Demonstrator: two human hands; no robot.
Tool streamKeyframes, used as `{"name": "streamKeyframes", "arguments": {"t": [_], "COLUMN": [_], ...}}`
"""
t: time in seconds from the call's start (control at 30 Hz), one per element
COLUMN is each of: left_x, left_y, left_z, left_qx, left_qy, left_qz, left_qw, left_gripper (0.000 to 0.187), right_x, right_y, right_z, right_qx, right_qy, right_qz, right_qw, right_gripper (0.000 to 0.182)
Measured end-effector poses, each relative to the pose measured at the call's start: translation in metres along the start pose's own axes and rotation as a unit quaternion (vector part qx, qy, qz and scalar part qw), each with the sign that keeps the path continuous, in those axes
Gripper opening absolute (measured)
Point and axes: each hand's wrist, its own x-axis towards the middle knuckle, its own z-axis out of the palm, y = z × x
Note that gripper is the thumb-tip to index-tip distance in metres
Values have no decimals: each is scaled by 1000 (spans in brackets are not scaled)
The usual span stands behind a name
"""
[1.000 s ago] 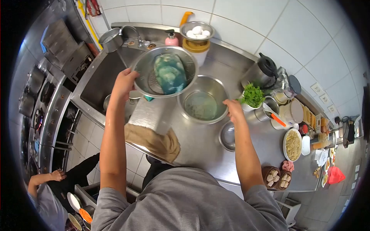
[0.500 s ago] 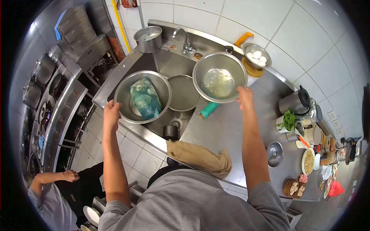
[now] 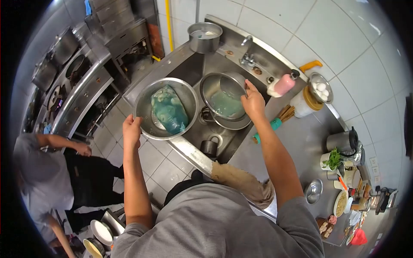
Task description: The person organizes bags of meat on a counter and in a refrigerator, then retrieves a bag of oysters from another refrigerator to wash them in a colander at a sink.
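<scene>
My left hand pinches the near left rim of a metal bowl held at the sink's front edge. A blue-green plastic bag, knotted and filled with pale lumps I cannot identify, lies in it. My right hand grips the right rim of a second metal bowl, which holds some clear liquid and tilts over the sink. Beneath that bowl, another metal bowl in the sink is partly hidden. A dark metal cup stands near the drain.
A brown cloth drapes over the counter edge. A metal pot, faucet, pink pump bottle and bowl of eggs line the back. Behind my left arm, a co-worker stands by the stove.
The right-hand bowl has moved left from over the counter to over the sink and now tilts. My view has shifted left, the pink bottle is uncovered, and the co-worker has moved.
</scene>
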Motion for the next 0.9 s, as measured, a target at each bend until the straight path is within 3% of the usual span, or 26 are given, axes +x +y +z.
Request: {"name": "streamKeyframes", "arguments": {"t": [0.03, 0.17, 0.2, 0.33, 0.4, 0.63, 0.73, 0.77, 0.8, 0.83, 0.9], "left_x": [1, -8, -12, -23, -28, -44, -51, -55, -61, -70, -88], "left_y": [-2, -4, -2, -10, -14, -17, -7, -1, 5, 15, 32], "left_z": [-8, -23, -25, -37, -37, -8, 25, 42, 58, 75, 107], "left_qx": [4, -5, -6, -28, -25, -93, -97, -102, -110, -108, -66], "left_qy": [6, 26, 32, 30, 29, -20, -64, -82, -98, -113, -145], "left_qz": [-2, -13, -14, 4, 18, 28, 9, -7, -15, -16, -29], "left_qw": [1000, 1000, 999, 999, 999, 995, 993, 991, 989, 988, 987], "left_gripper": [12, 15, 15, 17, 17, 19, 17, 17, 18, 18, 19], "right_x": [-2, -17, -20, -24, -21, -35, -55, -70, -90, -113, -164], "right_y": [-3, -4, -4, -22, -35, -31, 16, 24, 33, 42, 81], "right_z": [7, 27, 30, 9, -8, -58, -64, -79, -94, -106, -134], "right_qx": [4, -56, -61, -66, -45, -53, 210, 201, 345, 477, 522], "right_qy": [-5, 35, 68, 73, 124, 183, 220, 234, 238, 231, 222], "right_qz": [-1, -172, -231, -271, -350, -360, -63, -59, 95, 244, 303], "right_qw": [1000, 983, 969, 958, 927, 913, 951, 949, 903, 812, 766], "right_gripper": [13, 3, 5, 13, 19, 21, 14, 14, 14, 14, 16]}}
